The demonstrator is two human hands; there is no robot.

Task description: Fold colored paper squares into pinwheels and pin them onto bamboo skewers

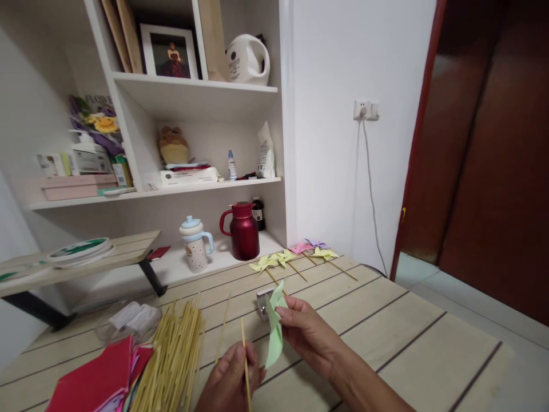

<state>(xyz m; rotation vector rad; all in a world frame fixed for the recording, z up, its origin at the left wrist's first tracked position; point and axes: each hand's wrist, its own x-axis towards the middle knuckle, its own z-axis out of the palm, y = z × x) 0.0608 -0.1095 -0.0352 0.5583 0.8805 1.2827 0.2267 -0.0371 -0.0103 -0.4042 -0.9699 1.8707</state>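
I see my left hand (231, 375) pinching a thin bamboo stick (245, 360) upright near the table's front edge, while my right hand (306, 332), just beside it, grips the folded green paper (274, 332) rightward of the stick.

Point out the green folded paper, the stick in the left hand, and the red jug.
green folded paper (274, 337): head view, middle of sheet.
stick (245, 357): head view, shaft above the fingers.
red jug (244, 234): head view, body.

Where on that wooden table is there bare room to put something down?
The table's right half is bare, from the right hand to the far edge. The left is crowded: bamboo sticks, red paper. Finished pinwheels line the back.
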